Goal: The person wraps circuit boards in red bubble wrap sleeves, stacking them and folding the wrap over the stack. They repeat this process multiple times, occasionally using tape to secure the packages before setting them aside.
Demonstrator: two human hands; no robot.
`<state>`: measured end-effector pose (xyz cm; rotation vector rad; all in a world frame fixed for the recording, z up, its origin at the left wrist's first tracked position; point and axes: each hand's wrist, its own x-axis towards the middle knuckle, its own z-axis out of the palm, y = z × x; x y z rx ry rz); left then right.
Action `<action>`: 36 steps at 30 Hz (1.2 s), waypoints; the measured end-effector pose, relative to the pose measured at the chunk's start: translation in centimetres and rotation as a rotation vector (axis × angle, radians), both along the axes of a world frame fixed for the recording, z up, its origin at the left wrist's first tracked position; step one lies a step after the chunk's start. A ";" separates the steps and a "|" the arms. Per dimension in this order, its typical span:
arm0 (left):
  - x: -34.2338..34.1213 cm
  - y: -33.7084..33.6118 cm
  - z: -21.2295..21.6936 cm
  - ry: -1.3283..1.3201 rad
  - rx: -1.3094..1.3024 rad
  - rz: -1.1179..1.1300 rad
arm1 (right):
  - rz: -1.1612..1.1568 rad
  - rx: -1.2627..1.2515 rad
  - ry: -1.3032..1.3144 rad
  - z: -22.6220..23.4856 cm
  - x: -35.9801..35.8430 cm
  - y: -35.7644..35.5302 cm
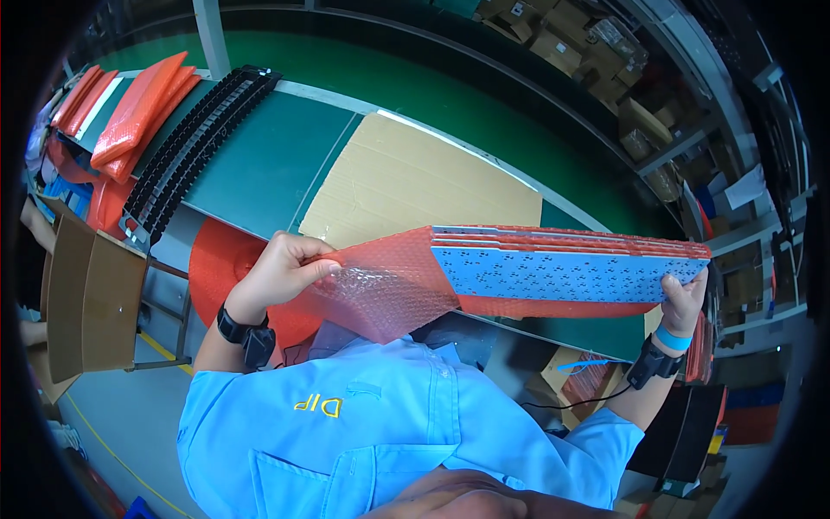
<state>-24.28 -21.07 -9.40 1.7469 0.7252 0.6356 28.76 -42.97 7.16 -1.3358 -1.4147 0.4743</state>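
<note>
Left grip [284,270] is pinching the red bubble wrap [389,290], right grip [686,304] is clutching stacked, dark-specked blue boards [553,275]; beyond, a cardboard sheet [424,177] is lying on the green worktop [255,177]!

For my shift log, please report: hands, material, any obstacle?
Left hand pinching red bubble wrap. Right hand gripping right end of blue-faced panel stack. Wrap runs to stack's left end. Nothing seen blocking either hand.
</note>
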 end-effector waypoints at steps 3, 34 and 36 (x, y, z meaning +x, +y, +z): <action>0.2 -0.2 0.2 -0.065 -0.052 0.057 | -0.009 -0.009 0.006 0.3 -0.2 0.1; 3.2 -1.3 -3.3 -0.081 -0.675 -0.298 | -0.526 -0.073 -1.514 -3.1 -16.9 16.0; 3.5 -1.5 -3.6 -0.033 -0.670 -0.336 | -0.406 -0.129 -1.566 -8.2 -19.9 15.5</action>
